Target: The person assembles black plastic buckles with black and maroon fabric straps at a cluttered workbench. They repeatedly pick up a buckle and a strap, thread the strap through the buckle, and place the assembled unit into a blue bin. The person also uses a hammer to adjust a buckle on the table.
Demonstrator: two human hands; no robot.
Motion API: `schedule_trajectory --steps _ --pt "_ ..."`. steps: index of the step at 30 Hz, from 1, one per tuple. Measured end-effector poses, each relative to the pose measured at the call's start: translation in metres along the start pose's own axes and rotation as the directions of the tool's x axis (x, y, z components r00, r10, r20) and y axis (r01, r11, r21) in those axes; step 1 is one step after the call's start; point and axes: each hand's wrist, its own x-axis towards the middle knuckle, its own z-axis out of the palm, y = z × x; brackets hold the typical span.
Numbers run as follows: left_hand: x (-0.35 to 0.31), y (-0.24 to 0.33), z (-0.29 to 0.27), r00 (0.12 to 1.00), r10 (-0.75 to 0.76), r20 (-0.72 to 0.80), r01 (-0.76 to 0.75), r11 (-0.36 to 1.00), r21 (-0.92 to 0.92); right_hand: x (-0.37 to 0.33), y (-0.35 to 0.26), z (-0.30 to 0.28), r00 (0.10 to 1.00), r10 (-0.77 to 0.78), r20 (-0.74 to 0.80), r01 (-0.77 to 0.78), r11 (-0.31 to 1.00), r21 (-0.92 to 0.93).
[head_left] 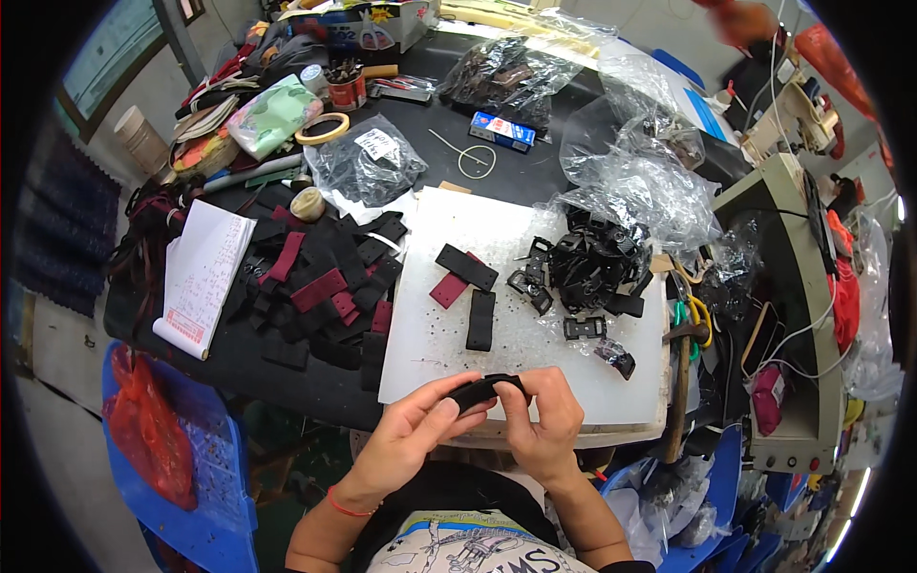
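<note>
Two bare hands share one black webbing strap point(484, 389) over the white board's point(597, 399) near edge: the left hand point(409, 432) is clamped on its left end, the right hand point(544, 420) pinches its right end. Its long axis runs roughly left to right, bowed upward, right end slightly farther off. Keeping its edges aligned and the pinch firm should help any bend stay square. Beyond lie a flat black strip point(480, 322) and a side-release buckle point(585, 328).

Bright light glints off clear plastic point(659, 196); the fisheye rim blackens.
</note>
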Motion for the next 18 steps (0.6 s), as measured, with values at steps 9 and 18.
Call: schedule_trajectory --steps 9,18 --pt "0.093 0.047 0.003 0.743 0.660 0.111 -0.368 0.265 0.891 0.038 0.047 -0.015 0.995 -0.095 0.019 0.097 0.965 -0.245" --pt "0.201 0.074 -0.029 0.499 0.766 0.405 -0.335 -0.260 0.905 0.051 0.066 0.001 0.993 -0.102 -0.052 0.057 0.838 -0.542"
